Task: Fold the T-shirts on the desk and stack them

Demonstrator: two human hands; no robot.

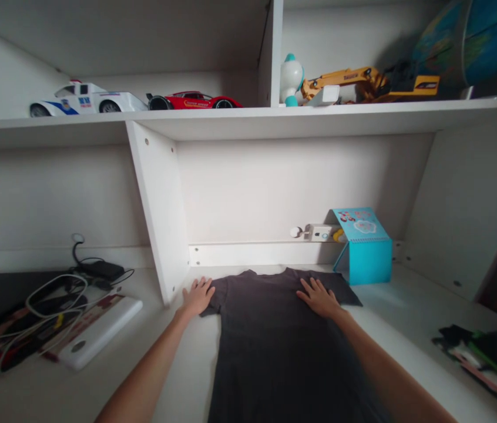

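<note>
A dark grey T-shirt [270, 341] lies spread out on the white desk, its collar toward the back panel and its lower part running out of the bottom of the view. My left hand [198, 296] rests with fingers stretched at the edge of the left sleeve, partly on the desk. Flat on the cloth near the right shoulder is my right hand [319, 298], fingers apart. Neither hand grips anything. My right forearm hides part of the shirt's right side.
A blue desk calendar [369, 261] stands behind the right sleeve, near a white socket strip [320, 232]. Cables [54, 305] and a white box-like item [101, 335] lie left of the upright divider [154, 211]. Folded cloths [490, 364] sit at right. Toy vehicles [195, 101] line the shelf above.
</note>
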